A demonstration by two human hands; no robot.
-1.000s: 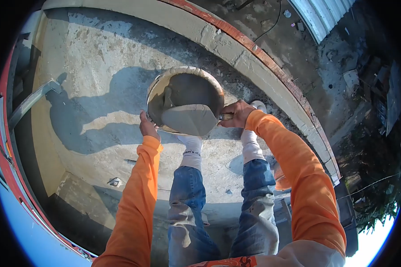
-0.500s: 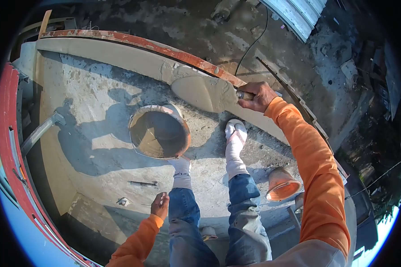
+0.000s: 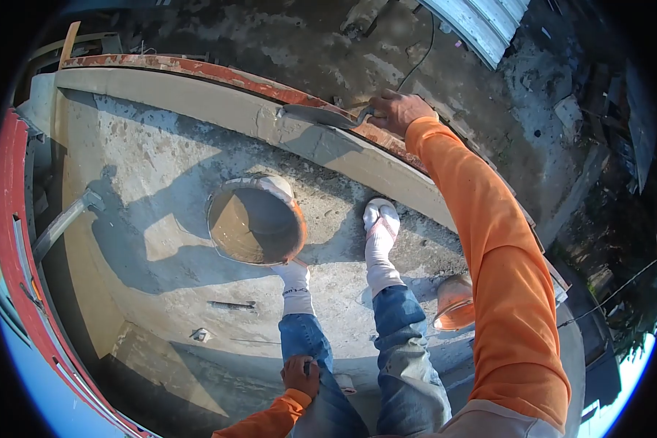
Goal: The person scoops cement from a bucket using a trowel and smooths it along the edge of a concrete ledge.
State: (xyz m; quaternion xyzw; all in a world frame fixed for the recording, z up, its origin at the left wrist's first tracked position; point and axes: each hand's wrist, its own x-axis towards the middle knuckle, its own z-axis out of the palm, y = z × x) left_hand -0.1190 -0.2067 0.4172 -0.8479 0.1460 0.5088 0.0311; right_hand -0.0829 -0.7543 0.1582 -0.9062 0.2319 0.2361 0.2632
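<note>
My right hand is closed round the handle of a trowel. The blade is tilted nearly edge-on, over the top edge of a low wall coated in smooth grey plaster. Fresh, rougher plaster shows just below the blade's tip; whether blade and wall touch is unclear. My left hand rests on my left leg near the knee, fingers curled, with nothing visible in them. Between my left foot and the wall stands a bucket partly filled with wet grey-brown mix.
A reddish strip runs along the wall's outer edge. An orange bucket lies tipped right of my feet. A thin dark bar lies on the concrete floor. At left, a metal brace leans out; corrugated sheet is top right.
My right hand has moved up and left, and the trowel has turned from flat against the wall's inner face to edge-on above it. My left hand has come onto my left leg.
</note>
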